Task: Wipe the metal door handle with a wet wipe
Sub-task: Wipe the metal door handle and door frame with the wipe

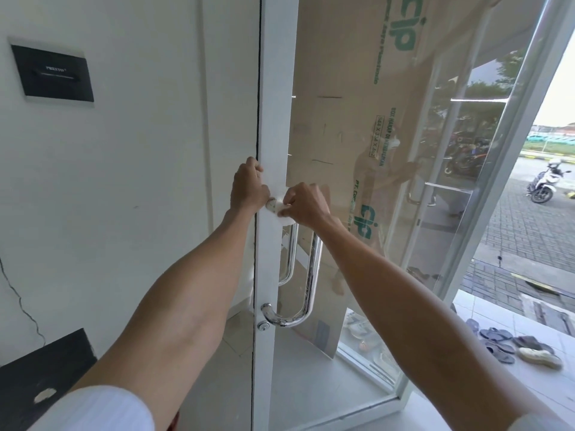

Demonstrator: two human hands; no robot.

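Note:
A shiny U-shaped metal door handle [312,275] is fixed to the white frame of a glass door [273,119]. My right hand [306,205] is shut on a white wet wipe [281,211] and presses it against the handle's top bend and mount. My left hand [249,186] grips the edge of the white door frame just left of the wipe, at the same height. The top of the handle is hidden under the wipe and my fingers. A keyhole [263,326] sits below the handle's lower mount.
A white wall [124,181] with a black plate [53,74] stands to the left. Cardboard [357,104] leans behind the glass. Sandals and shoes [513,346] lie on the tiled floor at the right, beyond the open door. A scooter [544,181] stands outside.

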